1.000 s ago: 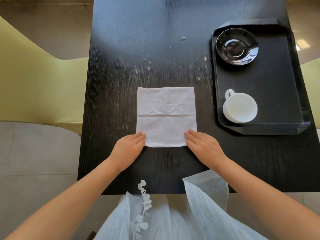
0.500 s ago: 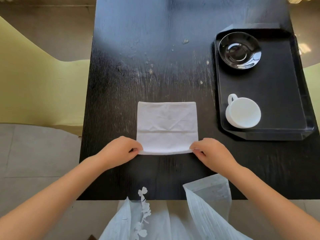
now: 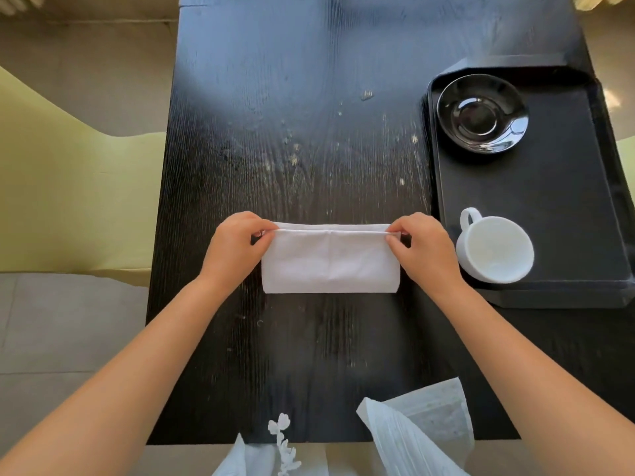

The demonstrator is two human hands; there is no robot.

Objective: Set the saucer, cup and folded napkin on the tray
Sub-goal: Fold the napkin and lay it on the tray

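Observation:
A white cloth napkin [image 3: 330, 262] lies on the black table, folded in half into a wide strip. My left hand [image 3: 237, 245] pinches its far left corner and my right hand [image 3: 424, 249] pinches its far right corner, holding the folded-over edge against the far edge. To the right stands a black tray [image 3: 556, 187]. On it a glossy black saucer [image 3: 482, 113] sits at the far end, and a white cup [image 3: 494, 249] sits at the near end, handle pointing to the far left, apart from the saucer.
The black wooden table [image 3: 309, 97] is narrow, with its near edge just in front of my body and white clothing [image 3: 412, 438] hanging over it. A yellow-green chair [image 3: 68, 187] stands beyond the table's left edge. The tray reaches nearly to the table's right edge.
Both hands pinched the napkin's near corners, lifted them and carried them away from me, folding the near half over the far half. The tray items have not moved.

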